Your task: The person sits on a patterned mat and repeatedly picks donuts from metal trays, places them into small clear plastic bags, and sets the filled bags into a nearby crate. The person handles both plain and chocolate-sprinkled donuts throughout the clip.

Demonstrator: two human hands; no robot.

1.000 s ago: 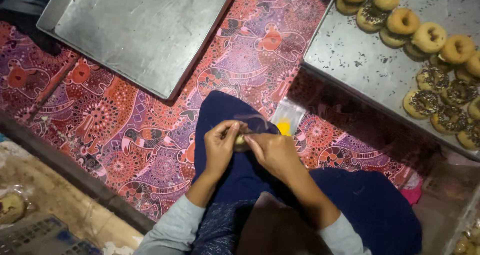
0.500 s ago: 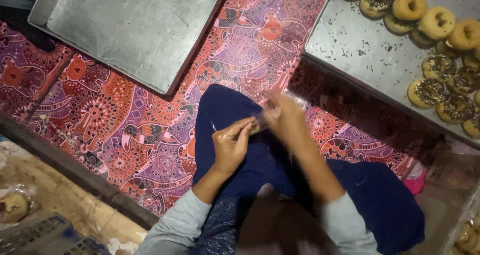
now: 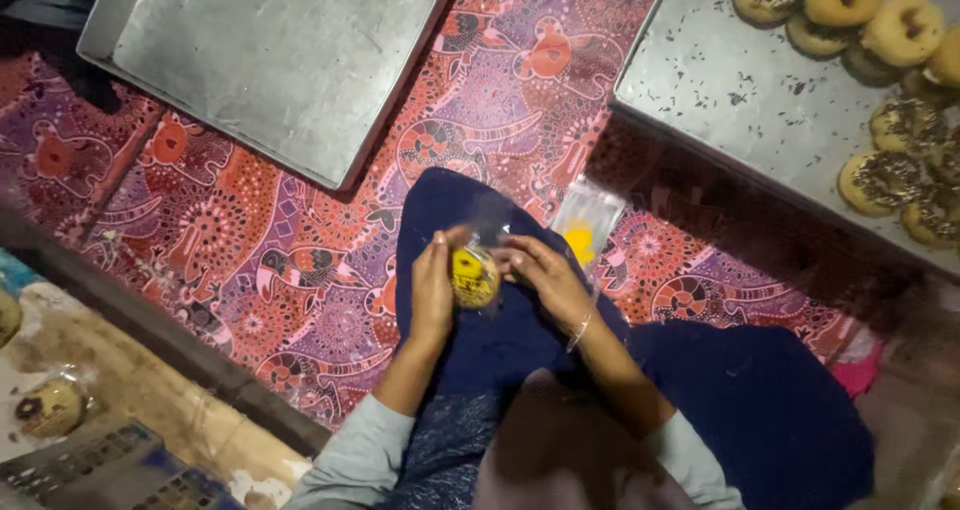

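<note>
Left hand (image 3: pixel 432 292), right hand (image 3: pixel 540 278) grip clear yellow-labelled doughnut packet (image 3: pixel 475 276) over lap.

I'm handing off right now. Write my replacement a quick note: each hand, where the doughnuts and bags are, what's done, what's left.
Left hand and right hand: both grip one doughnut in a clear bag over the lap.
Spare clear bags lie on the patterned cloth, just right of the hands.
Unbagged doughnuts sit on the right tray; the left tray is bare.
Done: this doughnut is inside its bag.
Left: whether the bag is closed cannot be told; the doughnuts on the right tray have no bags yet.
</note>
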